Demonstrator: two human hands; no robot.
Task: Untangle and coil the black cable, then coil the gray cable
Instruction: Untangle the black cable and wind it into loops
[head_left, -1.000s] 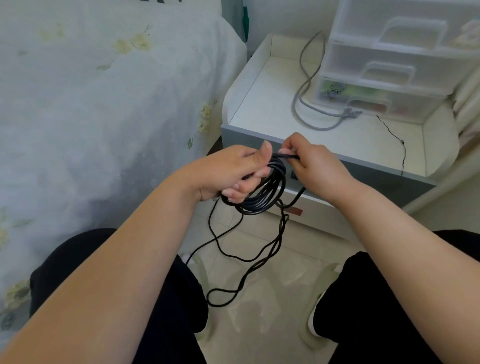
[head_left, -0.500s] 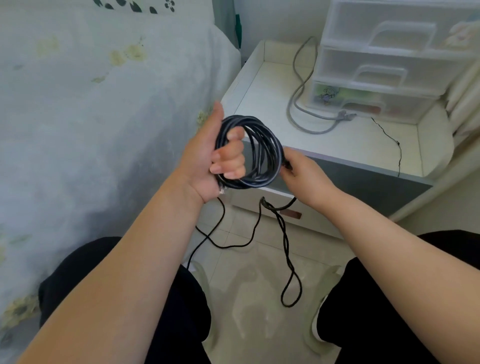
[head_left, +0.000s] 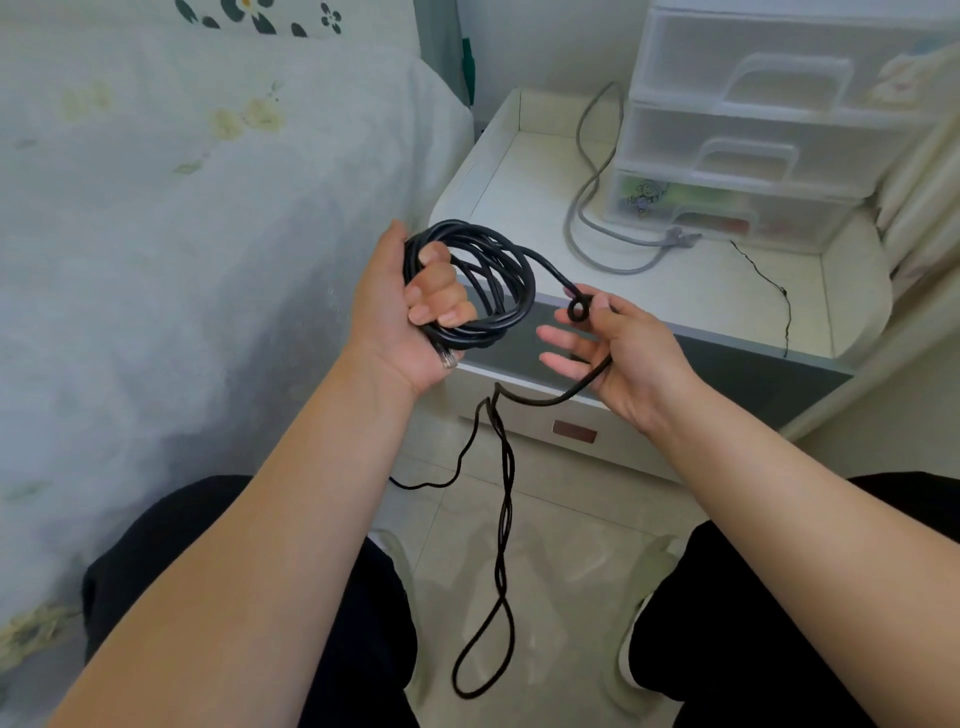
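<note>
My left hand (head_left: 410, 306) grips a coil of the black cable (head_left: 511, 283), fingers curled through its loops; a clear plug end sticks out below the palm. From the coil a strand runs right to my right hand (head_left: 618, 353), where it forms a small tight loop by the thumb and crosses the palm. My right hand's other fingers are spread. The rest of the black cable hangs twisted down to the floor between my knees. The gray cable (head_left: 592, 208) lies loose on the white nightstand (head_left: 675, 291).
A clear plastic drawer unit (head_left: 769, 130) stands at the back of the nightstand. A thin black wire (head_left: 774, 291) trails over its right front edge. A bed with a floral cover (head_left: 182, 234) is on the left. Tiled floor lies below.
My right hand has moved right, away from the coil, drawing out a strand with a small loop in it. The left hand still holds the coil upright.
</note>
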